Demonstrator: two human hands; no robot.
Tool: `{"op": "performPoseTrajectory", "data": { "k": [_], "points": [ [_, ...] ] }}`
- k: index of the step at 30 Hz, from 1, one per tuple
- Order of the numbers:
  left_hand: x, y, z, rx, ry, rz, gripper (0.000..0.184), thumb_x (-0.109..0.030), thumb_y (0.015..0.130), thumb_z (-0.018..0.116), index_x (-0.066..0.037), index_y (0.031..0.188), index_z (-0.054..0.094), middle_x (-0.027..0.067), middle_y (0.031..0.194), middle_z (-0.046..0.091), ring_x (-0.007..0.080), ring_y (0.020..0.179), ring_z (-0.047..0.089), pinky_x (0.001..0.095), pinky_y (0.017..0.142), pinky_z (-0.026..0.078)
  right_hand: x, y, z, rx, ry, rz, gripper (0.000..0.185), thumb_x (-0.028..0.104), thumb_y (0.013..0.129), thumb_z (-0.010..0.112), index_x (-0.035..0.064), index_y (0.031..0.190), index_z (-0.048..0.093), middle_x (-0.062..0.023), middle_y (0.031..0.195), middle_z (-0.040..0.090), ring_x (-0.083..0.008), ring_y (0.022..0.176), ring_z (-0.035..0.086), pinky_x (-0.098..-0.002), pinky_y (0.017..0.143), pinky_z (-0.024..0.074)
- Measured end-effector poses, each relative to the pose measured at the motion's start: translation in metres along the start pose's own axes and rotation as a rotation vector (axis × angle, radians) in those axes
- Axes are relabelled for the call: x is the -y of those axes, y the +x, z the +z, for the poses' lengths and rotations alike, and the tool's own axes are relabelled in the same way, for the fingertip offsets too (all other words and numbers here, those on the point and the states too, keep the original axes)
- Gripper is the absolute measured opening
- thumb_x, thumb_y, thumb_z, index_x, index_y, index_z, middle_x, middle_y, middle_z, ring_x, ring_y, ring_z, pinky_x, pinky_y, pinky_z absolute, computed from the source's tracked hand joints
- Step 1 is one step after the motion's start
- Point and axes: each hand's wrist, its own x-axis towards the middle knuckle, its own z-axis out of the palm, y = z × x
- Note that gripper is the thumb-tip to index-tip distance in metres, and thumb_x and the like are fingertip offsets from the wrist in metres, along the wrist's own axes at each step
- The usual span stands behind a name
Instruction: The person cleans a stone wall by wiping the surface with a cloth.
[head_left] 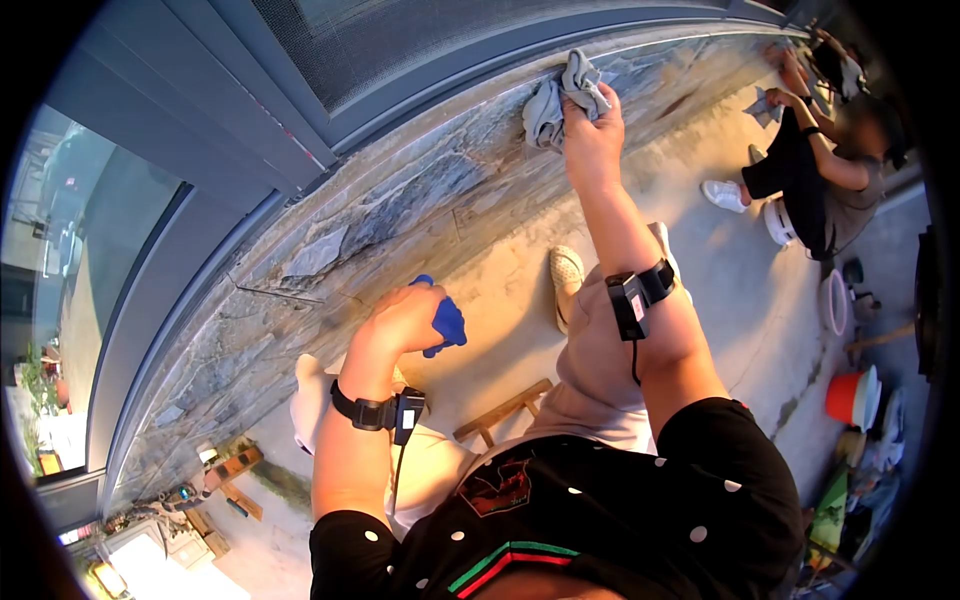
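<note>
My right hand (596, 140) reaches far forward and grips a crumpled grey rag (546, 116). The rag lies against the upper part of the stone-faced wall (375, 225), just under the grey window frame (420, 92). Lower and to the left, my left hand (398, 318) is closed around a blue cloth (449, 326); parts of it stick out past the fingers. That hand is near the lower part of the wall, and I cannot tell whether it touches it. Both forearms wear a black strap with a small box and a cable.
Another person (850, 170) sits at the right by the same wall, holding a greyish cloth (765, 107). A wooden stool (505, 410) shows between my legs. An orange-red bucket (846, 398) and a white basin (833, 302) stand at the right. Wooden pieces (238, 480) lie at lower left.
</note>
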Motion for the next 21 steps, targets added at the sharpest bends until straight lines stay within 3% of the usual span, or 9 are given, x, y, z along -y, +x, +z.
{"op": "performPoseTrajectory", "data": {
  "k": [1,3,7,9,10,12,16,19,21],
  "points": [
    [-0.002,0.0,-0.001,0.011,0.014,-0.007,0.039,-0.027,0.072,0.077,-0.008,0.105,0.069,0.0183,0.105,0.069,0.0391,0.1,0.066,0.0462,0.083,0.053,0.008,-0.005,0.006,-0.049,-0.001,0.058,0.035,0.01,0.088,0.074,0.0051,0.12,0.059,-0.0141,0.12,0.054,-0.0301,0.11,0.056,-0.037,0.095,0.0459],
    [-0.003,-0.002,0.001,-0.002,0.016,-0.007,0.04,-0.027,0.071,0.078,-0.008,0.105,0.069,0.0181,0.104,0.069,0.0387,0.099,0.066,0.046,0.083,0.053,0.022,-0.03,0.019,-0.07,-0.19,-0.203,0.037,0.004,0.085,0.072,0.0044,0.118,0.057,-0.0156,0.121,0.051,-0.031,0.111,0.054,-0.0376,0.097,0.0447],
    [0.0,0.002,0.005,0.023,0.014,-0.03,0.035,-0.028,0.071,0.078,-0.01,0.1,0.07,0.0151,0.104,0.067,0.0351,0.098,0.067,0.0455,0.082,0.054,0.049,-0.079,0.036,0.262,-0.251,-0.63,0.044,-0.002,0.069,0.072,0.0073,0.111,0.062,-0.0144,0.121,0.052,-0.0333,0.103,0.058,-0.0423,0.092,0.0477],
    [0.0,0.003,0.006,0.026,-0.002,-0.033,0.036,-0.027,0.071,0.079,-0.01,0.101,0.07,0.0161,0.102,0.068,0.0357,0.096,0.067,0.0447,0.082,0.054,0.042,-0.096,0.048,0.395,-0.255,-0.856,0.037,0.008,0.068,0.071,0.0139,0.104,0.067,-0.0096,0.118,0.054,-0.0283,0.095,0.058,-0.043,0.085,0.0482],
    [-0.001,0.004,0.005,0.021,-0.018,-0.034,0.037,-0.026,0.07,0.079,-0.01,0.102,0.07,0.017,0.1,0.068,0.0363,0.094,0.067,0.0438,0.081,0.053,0.043,-0.105,0.051,0.391,-0.256,-0.85,0.037,0.008,0.068,0.071,0.0139,0.104,0.067,-0.0096,0.118,0.054,-0.0283,0.095,0.058,-0.043,0.085,0.0482],
    [-0.008,0.009,-0.002,0.093,-0.018,-0.061,0.034,-0.026,0.071,0.078,-0.01,0.099,0.07,0.0169,0.1,0.068,0.0351,0.091,0.068,0.0426,0.08,0.053,0.046,-0.119,0.055,0.537,-0.351,-1.127,0.031,0.013,0.072,0.068,0.0161,0.102,0.068,-0.0054,0.114,0.058,-0.0207,0.086,0.057,-0.038,0.077,0.0455],
    [-0.009,0.019,-0.007,0.204,-0.072,-0.125,0.026,-0.026,0.07,0.078,-0.008,0.087,0.071,0.0155,0.091,0.07,0.0306,0.082,0.07,0.0395,0.073,0.054,0.049,-0.117,0.058,0.605,-0.35,-1.233,0.031,0.019,0.072,0.065,0.0192,0.102,0.068,-0.0012,0.113,0.059,-0.0164,0.082,0.054,-0.0359,0.073,0.0423],
    [-0.012,0.013,-0.014,0.103,-0.076,-0.147,0.022,-0.025,0.07,0.078,-0.007,0.082,0.073,0.0144,0.083,0.072,0.0282,0.077,0.071,0.0388,0.069,0.054,0.053,-0.099,0.047,0.565,-0.403,-1.238,0.03,0.018,0.072,0.065,0.019,0.102,0.069,-0.002,0.115,0.059,-0.017,0.083,0.055,-0.0358,0.075,0.0427],
    [-0.001,0.015,-0.007,0.083,-0.1,-0.095,0.02,-0.024,0.071,0.078,-0.007,0.081,0.074,0.0127,0.079,0.073,0.027,0.076,0.071,0.0386,0.069,0.055,0.056,-0.078,0.029,0.511,-0.433,-1.086,0.031,0.011,0.071,0.068,0.015,0.102,0.07,-0.0075,0.118,0.06,-0.0231,0.093,0.061,-0.0372,0.08,0.0472]
  ]
}}
